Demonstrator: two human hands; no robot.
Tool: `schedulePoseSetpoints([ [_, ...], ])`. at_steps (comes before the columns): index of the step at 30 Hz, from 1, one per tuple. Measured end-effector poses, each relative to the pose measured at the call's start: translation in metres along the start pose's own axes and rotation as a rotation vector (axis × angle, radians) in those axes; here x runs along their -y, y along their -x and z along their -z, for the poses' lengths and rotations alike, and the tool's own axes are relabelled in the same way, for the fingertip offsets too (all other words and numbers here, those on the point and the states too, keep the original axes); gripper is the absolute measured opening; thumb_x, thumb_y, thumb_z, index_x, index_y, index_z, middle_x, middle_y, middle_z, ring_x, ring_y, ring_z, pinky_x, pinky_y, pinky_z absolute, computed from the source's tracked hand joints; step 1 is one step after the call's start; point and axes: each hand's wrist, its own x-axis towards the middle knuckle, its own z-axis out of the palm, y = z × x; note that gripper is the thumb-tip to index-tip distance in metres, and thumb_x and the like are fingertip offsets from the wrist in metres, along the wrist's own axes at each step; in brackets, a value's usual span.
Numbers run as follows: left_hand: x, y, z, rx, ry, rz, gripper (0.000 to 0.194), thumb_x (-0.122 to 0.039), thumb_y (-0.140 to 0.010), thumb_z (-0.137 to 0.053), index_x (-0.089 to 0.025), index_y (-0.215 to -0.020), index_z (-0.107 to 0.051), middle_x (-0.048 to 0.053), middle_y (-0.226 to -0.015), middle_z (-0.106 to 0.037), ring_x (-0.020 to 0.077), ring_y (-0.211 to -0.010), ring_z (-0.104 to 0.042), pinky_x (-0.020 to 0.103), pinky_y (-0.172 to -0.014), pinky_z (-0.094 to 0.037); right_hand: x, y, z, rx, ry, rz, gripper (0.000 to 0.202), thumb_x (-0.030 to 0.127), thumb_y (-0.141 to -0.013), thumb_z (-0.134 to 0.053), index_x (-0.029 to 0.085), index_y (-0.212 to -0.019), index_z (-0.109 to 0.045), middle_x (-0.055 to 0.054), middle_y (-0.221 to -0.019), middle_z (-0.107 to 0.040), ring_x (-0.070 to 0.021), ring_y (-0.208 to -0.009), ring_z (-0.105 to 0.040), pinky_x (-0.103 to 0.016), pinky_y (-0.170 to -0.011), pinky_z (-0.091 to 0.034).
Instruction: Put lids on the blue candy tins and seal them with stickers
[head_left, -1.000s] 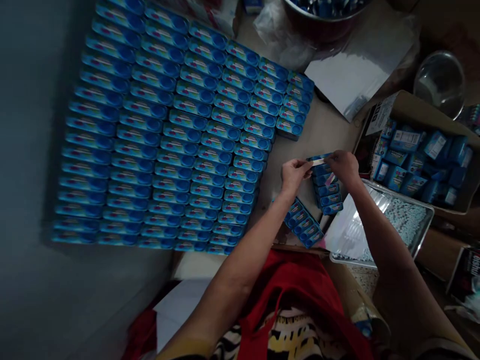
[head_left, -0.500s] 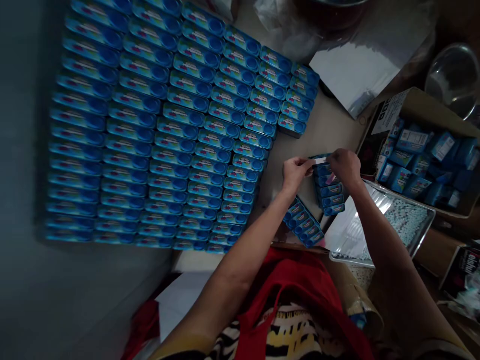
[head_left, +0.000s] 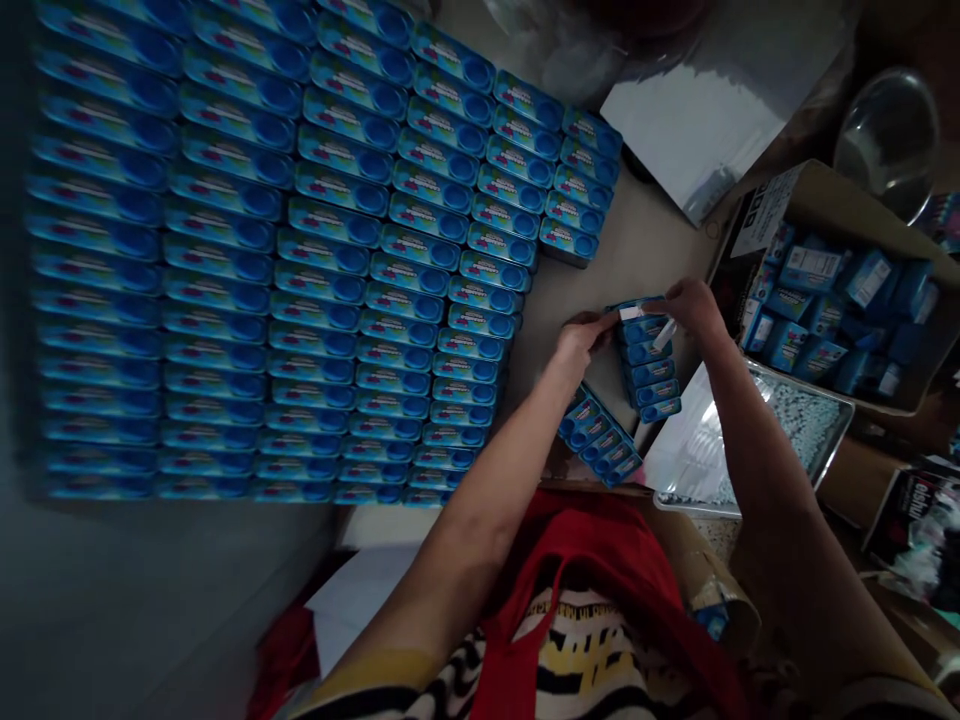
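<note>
Farthest left on my feed, a block of blue tins (head_left: 300, 300) covers much of the table (head_left: 637, 240): glossy, round-cornered oblongs packed tight in columns, each lying roughly crosswise with its round disc to the right. The left forearm (head_left: 480, 530) crosses the block's near right corner, hiding some of it from me, and leads to the left hand (head_left: 581, 337), its thumb and fingers pinching one end of a thin, flat white strip (head_left: 632, 313). Just nearer me, partly behind that arm, a slanted row of tins (head_left: 600, 440) runs down to the right. I have the strip over the far end of a straighter row of tins (head_left: 649, 375); its long axis runs left to right, along the tins and across the row. The right hand (head_left: 691, 305) pinches the strip's other end, and a second pale piece (head_left: 664, 335) shows just below its fingers; I cannot tell whether that is gripped. Beyond lies a smooth white sheet (head_left: 686, 130). The right forearm (head_left: 765, 460) blocks part of a shiny tray (head_left: 840, 430) with small pale pellets (head_left: 806, 410). Farther right I see a cardboard carton (head_left: 855, 200) of blue packets (head_left: 817, 270), then a round, see-through bowl (head_left: 889, 145).
</note>
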Motion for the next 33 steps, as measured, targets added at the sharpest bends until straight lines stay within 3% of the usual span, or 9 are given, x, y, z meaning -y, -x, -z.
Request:
schedulePoseSetpoints([
  [3, -0.008, 0.028, 0.008, -0.125, -0.066, -0.271, 0.028, -0.027, -0.069, -0.094, -0.018, -0.079, -0.069, -0.006, -0.062, -0.063, 0.0071, -0.050, -0.054, 0.019, -0.050, -0.042, 0.003, 0.018, 0.005, -0.064, -0.139, -0.046, 0.045, 0.060, -0.071, -0.081, 0.023, -0.070, -0.055, 0.003, -0.065, -0.055, -0.0159, -0.069, -0.054, -0.029, -0.066, -0.043],
  [5, -0.010, 0.056, 0.010, -0.075, -0.087, -0.362, 0.025, -0.033, -0.076, -0.089, -0.018, -0.085, -0.072, -0.004, -0.069, -0.066, 0.0082, -0.054, -0.056, 0.020, -0.052, -0.045, 0.008, 0.032, 0.008, -0.126, -0.222, -0.034, 0.044, 0.060, -0.073, -0.079, 0.023, -0.072, -0.054, 0.003, -0.067, -0.056, -0.0146, -0.070, -0.052, -0.027, -0.065, -0.041],
  [8, -0.007, 0.095, 0.006, 0.201, -0.084, -0.206, 0.030, -0.043, -0.078, -0.089, -0.018, -0.089, -0.076, 0.002, -0.078, -0.074, 0.0125, -0.059, -0.062, 0.026, -0.057, -0.052, 0.016, 0.047, 0.007, -0.176, -0.262, -0.027, 0.044, 0.058, -0.073, -0.079, 0.024, -0.072, -0.051, 0.004, -0.068, -0.055, -0.0141, -0.070, -0.051, -0.026, -0.064, -0.040],
  [11, 0.000, 0.113, -0.003, 0.307, -0.046, -0.102, 0.032, -0.039, -0.069, -0.096, -0.019, -0.085, -0.076, 0.004, -0.079, -0.074, 0.0148, -0.064, -0.066, 0.029, -0.062, -0.056, 0.022, 0.056, 0.002, -0.165, -0.303, -0.045, 0.044, 0.058, -0.074, -0.079, 0.025, -0.071, -0.049, 0.004, -0.066, -0.053, -0.0139, -0.069, -0.051, -0.026, -0.062, -0.038],
  [15, 0.002, 0.107, 0.000, 0.265, -0.010, -0.156, 0.037, -0.041, -0.063, -0.098, -0.016, -0.074, -0.074, 0.001, -0.069, -0.069, 0.0116, -0.060, -0.062, 0.027, -0.062, -0.055, 0.019, 0.067, -0.002, -0.065, -0.500, -0.075, 0.049, 0.068, -0.076, -0.074, 0.025, -0.078, -0.052, 0.005, -0.065, -0.053, -0.0126, -0.063, -0.051, -0.026, -0.060, -0.041],
  [20, -0.006, 0.097, 0.023, 0.222, -0.122, -0.220, 0.040, -0.045, -0.061, -0.099, -0.016, -0.071, -0.073, -0.001, -0.062, -0.065, 0.0110, -0.057, -0.059, 0.024, -0.058, -0.053, 0.005, 0.083, -0.001, 0.143, -0.738, -0.040, 0.065, 0.056, -0.051, -0.094, 0.024, -0.094, -0.058, 0.005, -0.072, -0.066, -0.0155, -0.069, -0.064, -0.030, -0.071, -0.053],
  [23, -0.006, 0.092, 0.028, 0.231, -0.240, -0.252, 0.033, -0.039, -0.067, -0.096, -0.017, -0.069, -0.071, -0.001, -0.061, -0.063, 0.0111, -0.055, -0.057, 0.024, -0.055, -0.051, -0.003, 0.089, -0.006, 0.080, -0.701, -0.064, 0.054, 0.048, -0.055, -0.092, 0.023, -0.091, -0.059, 0.003, -0.071, -0.069, -0.0183, -0.069, -0.068, -0.032, -0.074, -0.055],
  [28, 0.000, 0.072, 0.020, 0.122, -0.454, -0.344, 0.019, -0.026, -0.081, -0.082, -0.019, -0.069, -0.070, -0.003, -0.058, -0.061, 0.0127, -0.051, -0.058, 0.024, -0.050, -0.046, -0.004, 0.086, -0.022, -0.195, -0.361, -0.066, 0.031, 0.038, -0.074, -0.081, 0.024, -0.092, -0.059, -0.002, -0.088, -0.077, -0.0224, -0.086, -0.075, -0.032, -0.081, -0.053],
  [33, -0.003, 0.060, 0.017, 0.078, -0.527, -0.387, 0.022, -0.025, -0.083, -0.080, -0.021, -0.067, -0.067, -0.004, -0.055, -0.058, 0.0132, -0.050, -0.057, 0.025, -0.051, -0.043, 0.003, 0.075, -0.029, -0.224, -0.137, -0.046, 0.021, 0.033, -0.087, -0.072, 0.024, -0.102, -0.060, -0.004, -0.100, -0.080, -0.0222, -0.097, -0.077, -0.031, -0.090, -0.051],
])
